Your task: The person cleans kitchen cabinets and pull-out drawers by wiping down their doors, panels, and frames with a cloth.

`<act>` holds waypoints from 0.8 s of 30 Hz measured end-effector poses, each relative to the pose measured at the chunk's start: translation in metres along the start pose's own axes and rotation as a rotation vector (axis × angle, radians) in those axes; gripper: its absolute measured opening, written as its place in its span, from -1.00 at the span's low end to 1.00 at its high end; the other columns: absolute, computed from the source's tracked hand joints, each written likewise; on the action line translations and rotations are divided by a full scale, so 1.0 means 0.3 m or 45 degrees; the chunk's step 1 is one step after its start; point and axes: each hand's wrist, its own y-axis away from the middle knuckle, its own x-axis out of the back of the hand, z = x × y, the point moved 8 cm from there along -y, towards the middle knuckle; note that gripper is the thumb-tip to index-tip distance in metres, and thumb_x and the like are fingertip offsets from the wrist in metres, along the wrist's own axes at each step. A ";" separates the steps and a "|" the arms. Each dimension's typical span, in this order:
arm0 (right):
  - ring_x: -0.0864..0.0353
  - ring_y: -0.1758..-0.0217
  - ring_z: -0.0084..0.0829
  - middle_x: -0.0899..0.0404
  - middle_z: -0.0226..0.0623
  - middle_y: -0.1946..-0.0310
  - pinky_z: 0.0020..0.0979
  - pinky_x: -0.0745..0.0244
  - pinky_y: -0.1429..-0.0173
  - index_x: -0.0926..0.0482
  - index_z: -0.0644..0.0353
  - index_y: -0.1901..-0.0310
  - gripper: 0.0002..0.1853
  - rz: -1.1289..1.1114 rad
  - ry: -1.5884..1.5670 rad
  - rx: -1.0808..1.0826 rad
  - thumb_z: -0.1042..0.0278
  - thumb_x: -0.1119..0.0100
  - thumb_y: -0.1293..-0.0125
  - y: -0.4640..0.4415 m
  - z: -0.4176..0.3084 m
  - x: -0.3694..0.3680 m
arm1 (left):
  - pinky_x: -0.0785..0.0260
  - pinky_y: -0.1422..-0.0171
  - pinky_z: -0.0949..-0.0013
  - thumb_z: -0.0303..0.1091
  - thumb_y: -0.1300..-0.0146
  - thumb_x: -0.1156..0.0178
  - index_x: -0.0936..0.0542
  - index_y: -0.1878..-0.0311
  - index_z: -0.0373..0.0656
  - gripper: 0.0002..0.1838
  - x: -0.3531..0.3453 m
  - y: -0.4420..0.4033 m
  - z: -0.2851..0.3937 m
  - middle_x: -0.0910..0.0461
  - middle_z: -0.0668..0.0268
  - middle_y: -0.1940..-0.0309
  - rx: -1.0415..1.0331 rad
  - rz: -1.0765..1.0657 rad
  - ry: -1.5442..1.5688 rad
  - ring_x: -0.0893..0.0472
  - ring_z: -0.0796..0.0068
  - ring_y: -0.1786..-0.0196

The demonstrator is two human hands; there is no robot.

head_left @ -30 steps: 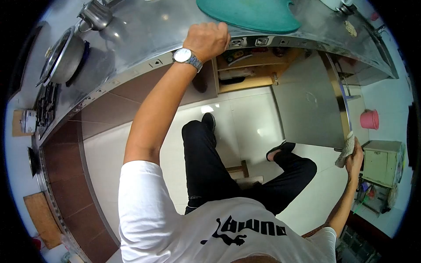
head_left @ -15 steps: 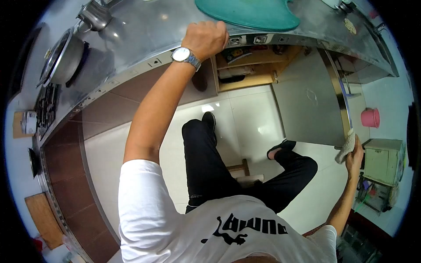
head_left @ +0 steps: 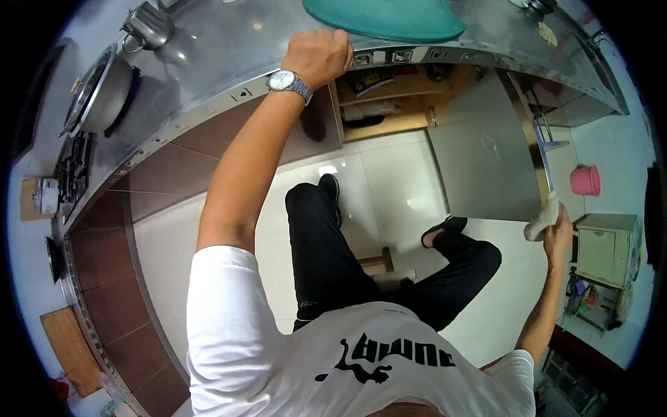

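My left hand (head_left: 318, 57), with a metal watch (head_left: 283, 80) on the wrist, is closed over the front edge of the steel countertop (head_left: 215, 52), its fingertips hidden. Close by on the counter lies a green cutting board (head_left: 389, 17). My right hand (head_left: 558, 236) grips a greyish-white cloth (head_left: 540, 221) against the outer corner of an open cabinet door (head_left: 479, 156). Behind that door, the wooden cabinet (head_left: 399, 125) shows two levels holding packages and a dark item.
A steel pitcher (head_left: 151, 26) and a metal basin (head_left: 108, 94) stand at left. To the right are a pink bucket (head_left: 585, 181) and a pale green cabinet (head_left: 606, 250). Beneath me is a low stool (head_left: 379, 264) on the tiled floor (head_left: 389, 181).
My right hand and the cloth have moved slightly up along the door's edge. My left hand stays on the counter edge, and the whole view has shifted a little.
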 end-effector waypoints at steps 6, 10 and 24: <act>-0.54 0.11 0.07 -0.56 0.09 0.23 -0.18 -0.43 0.02 -0.46 0.28 -0.04 -0.52 0.014 0.008 0.071 0.60 0.08 0.01 -0.012 -0.008 0.018 | -0.30 0.60 0.24 -0.22 -0.11 -0.12 -0.42 0.60 -0.07 -0.76 -0.011 0.006 0.001 -0.46 0.26 0.74 0.004 -0.007 -0.009 -0.50 0.28 0.67; -0.55 0.19 0.10 -0.57 0.13 0.30 -0.12 -0.45 0.11 -0.48 0.35 0.00 -0.54 -0.170 0.484 -0.281 0.51 0.00 0.05 -0.048 -0.036 0.005 | -0.31 0.60 0.23 -0.21 -0.12 -0.11 -0.42 0.60 -0.08 -0.76 -0.002 0.000 0.003 -0.46 0.24 0.74 0.002 -0.006 -0.011 -0.50 0.26 0.67; -0.59 0.19 0.03 -0.58 0.03 0.32 -0.16 -0.46 0.10 -0.47 0.29 0.10 -0.62 -0.253 -0.083 -0.153 0.63 0.06 0.03 -0.073 -0.032 0.009 | -0.36 0.56 0.20 -0.21 -0.12 -0.12 -0.45 0.60 -0.11 -0.74 -0.007 -0.003 -0.004 -0.50 0.21 0.71 0.058 -0.066 0.038 -0.53 0.22 0.64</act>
